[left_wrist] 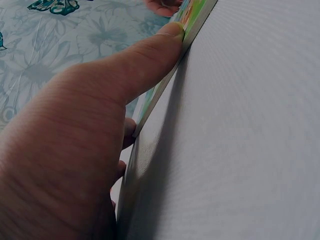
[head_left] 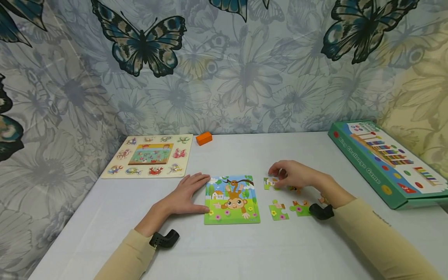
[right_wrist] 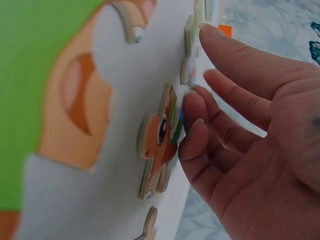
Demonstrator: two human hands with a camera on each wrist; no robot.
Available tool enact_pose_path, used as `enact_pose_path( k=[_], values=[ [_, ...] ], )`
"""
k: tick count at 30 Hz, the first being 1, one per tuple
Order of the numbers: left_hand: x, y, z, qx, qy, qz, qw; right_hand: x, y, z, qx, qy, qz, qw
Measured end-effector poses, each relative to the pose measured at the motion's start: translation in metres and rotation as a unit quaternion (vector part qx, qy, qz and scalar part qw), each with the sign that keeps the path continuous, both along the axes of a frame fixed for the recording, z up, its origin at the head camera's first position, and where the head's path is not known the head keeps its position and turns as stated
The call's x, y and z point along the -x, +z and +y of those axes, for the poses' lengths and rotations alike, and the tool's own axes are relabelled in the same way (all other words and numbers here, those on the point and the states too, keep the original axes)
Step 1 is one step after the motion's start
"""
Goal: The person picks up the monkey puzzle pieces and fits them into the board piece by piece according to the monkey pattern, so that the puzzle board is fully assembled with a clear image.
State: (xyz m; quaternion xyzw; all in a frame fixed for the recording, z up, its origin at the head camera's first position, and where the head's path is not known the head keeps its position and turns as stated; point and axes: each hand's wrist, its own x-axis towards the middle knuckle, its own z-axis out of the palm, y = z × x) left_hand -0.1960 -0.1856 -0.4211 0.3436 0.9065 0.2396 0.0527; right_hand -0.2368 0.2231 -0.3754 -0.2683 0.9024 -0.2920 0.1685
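Note:
A square monkey puzzle (head_left: 231, 206) lies on the white table. My left hand (head_left: 183, 196) rests at its left side, fingers spread, with the fingertips at the upper left corner. The left thumb (left_wrist: 150, 55) lies on the puzzle's edge in the left wrist view. To the right of the puzzle, my right hand (head_left: 295, 174) is over loose jigsaw pieces, its thumb tip at a green and white piece (head_left: 268, 184). Below the fingers, an orange piece with an eye (right_wrist: 159, 137) shows in the right wrist view. Nearer lie a flowered green piece (head_left: 278, 213) and another green piece (head_left: 301, 210).
A board with sea animals (head_left: 115, 155) lies at the back left, beside an orange block (head_left: 204, 138). On the right stands a green game box (head_left: 364, 163). A butterfly-patterned cloth (head_left: 245, 77) hangs behind the table.

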Motion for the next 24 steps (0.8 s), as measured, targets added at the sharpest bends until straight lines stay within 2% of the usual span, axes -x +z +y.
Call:
enact_pose_path(
  k=[10,24],
  values=[
    [-0.0001,-0.0014,-0.0006,-0.002,0.000,0.003,1.0000,-0.0059,-0.0005,-0.0090,-0.033,0.011,0.036,0.999],
    [-0.0004,-0.0004,-0.0001,0.000,-0.001,0.005,1.0000,-0.0086,0.0004,-0.0082,-0.008,0.013,0.020,1.000]
  ],
)
